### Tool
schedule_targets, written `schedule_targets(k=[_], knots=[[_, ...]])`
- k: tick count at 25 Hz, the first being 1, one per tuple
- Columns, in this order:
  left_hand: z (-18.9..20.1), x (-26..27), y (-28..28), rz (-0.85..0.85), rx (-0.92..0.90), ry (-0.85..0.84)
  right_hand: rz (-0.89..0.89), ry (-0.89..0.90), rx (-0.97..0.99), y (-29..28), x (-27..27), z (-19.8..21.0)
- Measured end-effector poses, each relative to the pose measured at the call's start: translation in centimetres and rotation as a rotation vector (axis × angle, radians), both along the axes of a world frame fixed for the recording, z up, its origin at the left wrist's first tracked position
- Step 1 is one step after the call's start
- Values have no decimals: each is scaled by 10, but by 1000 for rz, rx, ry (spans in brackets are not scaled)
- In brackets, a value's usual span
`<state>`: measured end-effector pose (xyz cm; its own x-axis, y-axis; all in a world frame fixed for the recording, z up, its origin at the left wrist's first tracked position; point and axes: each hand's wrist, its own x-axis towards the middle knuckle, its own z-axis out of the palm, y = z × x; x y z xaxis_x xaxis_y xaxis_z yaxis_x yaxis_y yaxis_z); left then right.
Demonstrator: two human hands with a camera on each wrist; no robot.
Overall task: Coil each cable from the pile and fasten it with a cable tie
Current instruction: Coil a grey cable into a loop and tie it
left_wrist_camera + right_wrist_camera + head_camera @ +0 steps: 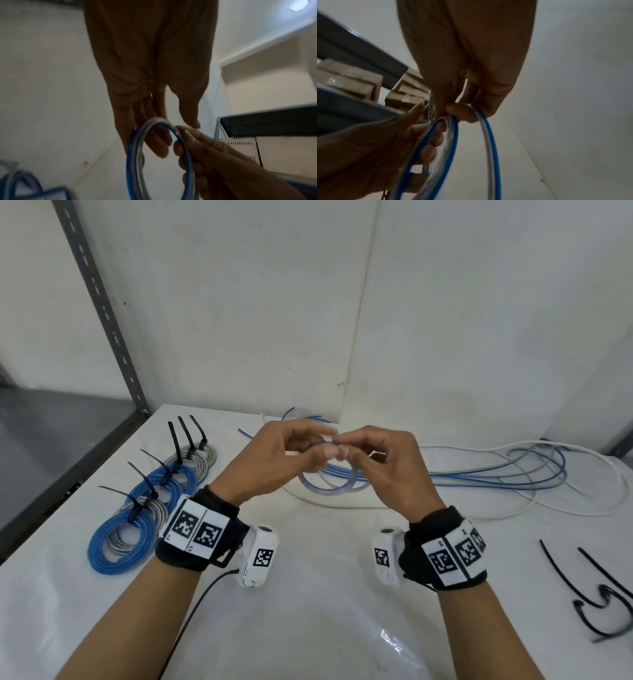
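I hold both hands raised above the white table (308, 594), fingertips meeting over its middle. My left hand (274, 460) has its fingers curled round the top of a small coil of blue-and-grey cable (329, 477), and my right hand (383, 470) pinches the same coil from the other side, thumb against the strands. In the left wrist view the coil (137, 155) hangs as a loop below my left fingers (154, 142), with my right hand (214, 162) closed on its right edge. In the right wrist view my right thumb (460, 112) presses the strands (452, 142) and my left hand (385, 142) grips them just beside it.

The cable runs off the coil to the right, into the loose pile of blue, grey and white cables (513, 474) lying along the back of the table. On the left side sits a row of finished coils (144, 508), overlapping one another, each cinched with a black cable tie (137, 501) whose tail sticks up. A few loose black cable ties (589, 594) lie at the right edge, well apart from my hands. A grey metal shelf upright (102, 309) stands behind the table's left corner.
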<state>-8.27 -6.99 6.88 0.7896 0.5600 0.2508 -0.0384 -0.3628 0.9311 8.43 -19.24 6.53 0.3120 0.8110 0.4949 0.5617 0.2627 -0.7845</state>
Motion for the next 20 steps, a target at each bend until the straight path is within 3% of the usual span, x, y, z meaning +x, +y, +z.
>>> schedule_targets(k=[2, 6, 8, 11, 15, 18, 20], knots=[[2, -5, 0, -20, 156, 104, 43, -86, -96, 0, -1, -2], [9, -12, 2, 55, 176, 169, 40, -70, -103, 3, -7, -3], [11, -15, 5, 109, 86, 76, -7, 26, -56, 4, -8, -3], [10, -14, 10, 145, -191, -130, -95, 182, 79, 8, -16, -6], [8, -9, 11, 211, -308, -273, -109, 318, 180, 15, -28, -9], [9, -7, 8, 194, -368, -273, -57, 366, 188, 14, -23, -5], [13, -10, 5, 88, -292, -121, -37, 310, 166, 10, -14, -2]])
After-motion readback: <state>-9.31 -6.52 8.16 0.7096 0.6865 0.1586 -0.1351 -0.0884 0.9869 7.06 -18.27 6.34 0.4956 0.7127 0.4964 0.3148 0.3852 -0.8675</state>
